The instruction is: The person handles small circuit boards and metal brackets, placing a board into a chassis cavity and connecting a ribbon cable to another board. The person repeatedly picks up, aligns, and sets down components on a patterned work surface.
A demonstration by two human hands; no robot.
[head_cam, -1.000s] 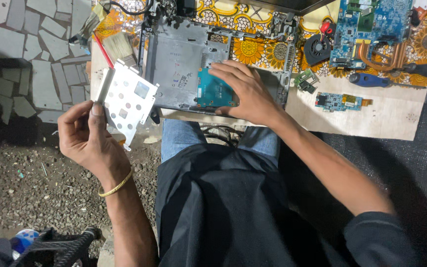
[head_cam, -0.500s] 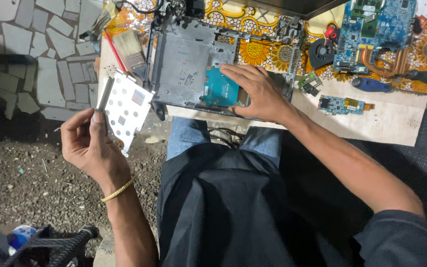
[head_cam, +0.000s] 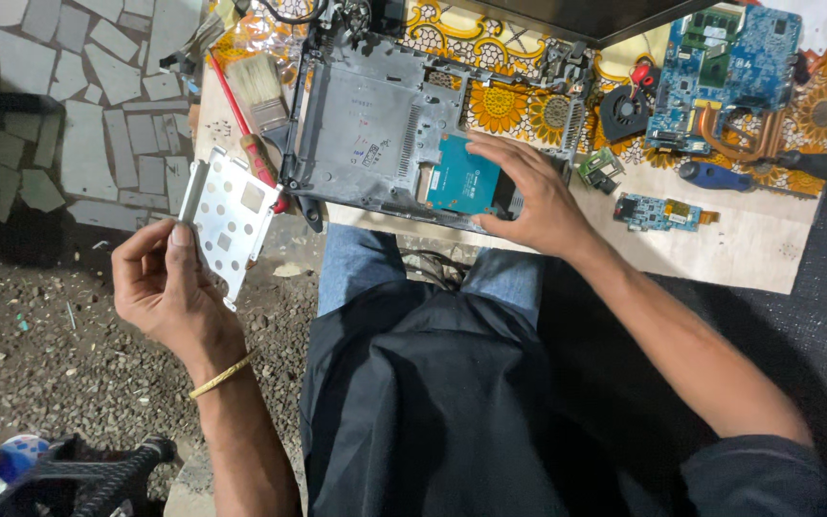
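My left hand point(head_cam: 167, 287) holds a thin silver metal bracket point(head_cam: 230, 215) with round holes, pinched at its lower left edge and raised off the table's left side. My right hand point(head_cam: 528, 191) rests on a teal-blue drive point(head_cam: 457, 177) set in the lower right corner of a grey laptop base point(head_cam: 375, 124), fingers spread over the drive's right edge. The laptop base lies on a low table with a floral cloth point(head_cam: 500, 101), above my knees.
A paint brush point(head_cam: 260, 91) and a red-handled screwdriver point(head_cam: 258, 158) lie left of the laptop base. To the right sit a blue motherboard with copper heat pipe point(head_cam: 720, 77), a black fan point(head_cam: 624, 110), small circuit boards point(head_cam: 662, 211) and a blue-handled tool point(head_cam: 720, 175). Gravel and stone paving lie left.
My left hand has turned the bracket slightly and kept it raised. My right hand has stayed on the blue drive. The view has shifted a little, bringing the table lower in frame.
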